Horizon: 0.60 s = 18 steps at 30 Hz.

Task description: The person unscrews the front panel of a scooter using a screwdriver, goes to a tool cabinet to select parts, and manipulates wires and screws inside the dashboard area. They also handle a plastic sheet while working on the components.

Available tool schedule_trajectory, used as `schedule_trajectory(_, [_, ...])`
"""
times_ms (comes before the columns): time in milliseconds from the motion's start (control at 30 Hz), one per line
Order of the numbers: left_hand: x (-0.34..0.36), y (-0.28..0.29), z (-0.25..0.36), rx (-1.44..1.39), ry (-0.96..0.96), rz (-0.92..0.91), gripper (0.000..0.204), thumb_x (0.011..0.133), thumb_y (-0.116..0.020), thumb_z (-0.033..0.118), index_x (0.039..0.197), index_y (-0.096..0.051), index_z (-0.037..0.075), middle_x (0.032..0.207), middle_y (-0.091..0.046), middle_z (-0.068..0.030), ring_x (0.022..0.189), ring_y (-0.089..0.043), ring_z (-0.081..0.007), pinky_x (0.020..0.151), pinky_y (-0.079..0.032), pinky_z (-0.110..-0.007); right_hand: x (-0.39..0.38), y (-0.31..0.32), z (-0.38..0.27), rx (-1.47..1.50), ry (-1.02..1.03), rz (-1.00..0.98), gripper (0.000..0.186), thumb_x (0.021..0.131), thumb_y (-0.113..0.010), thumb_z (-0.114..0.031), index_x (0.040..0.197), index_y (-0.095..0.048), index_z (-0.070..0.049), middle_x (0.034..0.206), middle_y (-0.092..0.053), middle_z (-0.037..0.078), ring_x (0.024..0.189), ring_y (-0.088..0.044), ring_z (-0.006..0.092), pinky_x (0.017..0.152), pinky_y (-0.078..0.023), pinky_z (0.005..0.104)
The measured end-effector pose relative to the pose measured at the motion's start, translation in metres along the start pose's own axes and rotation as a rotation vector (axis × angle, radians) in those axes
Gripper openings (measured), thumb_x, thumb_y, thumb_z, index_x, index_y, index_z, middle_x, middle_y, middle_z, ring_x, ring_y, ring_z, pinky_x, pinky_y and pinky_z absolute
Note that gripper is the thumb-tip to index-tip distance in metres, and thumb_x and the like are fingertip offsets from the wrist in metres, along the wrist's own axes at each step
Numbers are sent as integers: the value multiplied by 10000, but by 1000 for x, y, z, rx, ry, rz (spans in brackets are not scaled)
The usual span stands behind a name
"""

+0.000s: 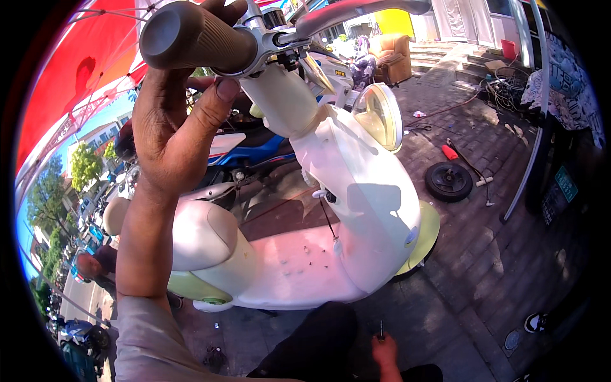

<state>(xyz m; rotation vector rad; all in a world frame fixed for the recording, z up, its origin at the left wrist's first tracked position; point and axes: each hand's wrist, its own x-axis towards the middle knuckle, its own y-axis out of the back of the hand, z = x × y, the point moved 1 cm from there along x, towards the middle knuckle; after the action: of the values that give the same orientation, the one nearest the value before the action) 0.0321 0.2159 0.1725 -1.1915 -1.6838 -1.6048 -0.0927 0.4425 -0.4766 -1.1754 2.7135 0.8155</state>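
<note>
My left hand (181, 127) is raised at the upper left, its fingers curled around the brown handlebar grip (184, 37) of a cream scooter, with the thumb beneath it. The fingertips are partly hidden. The scooter's front shield (369, 197) curves down to a pale pinkish footboard (299, 267), with a cable dangling near the shield and small bits on the board. A round headlamp (379, 118) sticks out at the front. Low in the view, my right hand (384, 350) is closed on a small dark-handled tool with a thin shaft, probably a screwdriver, apart from the scooter.
Behind stand a blue-and-white motorbike (248, 153) and a brown armchair (388, 57). A loose wheel (449, 181), red object (450, 153) and tools lie on the paving, with coiled cables (509, 83) beyond. Another person (98, 264) is at the left. A red canopy (83, 70) hangs overhead.
</note>
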Motion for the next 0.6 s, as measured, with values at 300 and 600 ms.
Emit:
schedule_trajectory(300, [-92, -44, 3, 145, 180, 135, 311, 919, -663, 74, 1215, -640, -22, 1171, -667, -171, 1119, -653, -287, 963, -509, -373, 12, -13, 35, -81, -9, 10, 325, 862, -763, -324, 988, -744, -25, 936, -758, 215, 942, -736, 407, 835, -573, 489])
schedule_trajectory(600, [-96, -112, -37, 402, 302, -103, 488, 882, -690, 115, 1355, -638, 5, 1348, -662, -214, 1008, -736, -359, 834, -607, -393, -6, 27, -6, 132, 102, 99, 259, 866, -690, -188, 1024, -600, -3, 828, -680, 142, 775, -686, 293, 731, -546, 410])
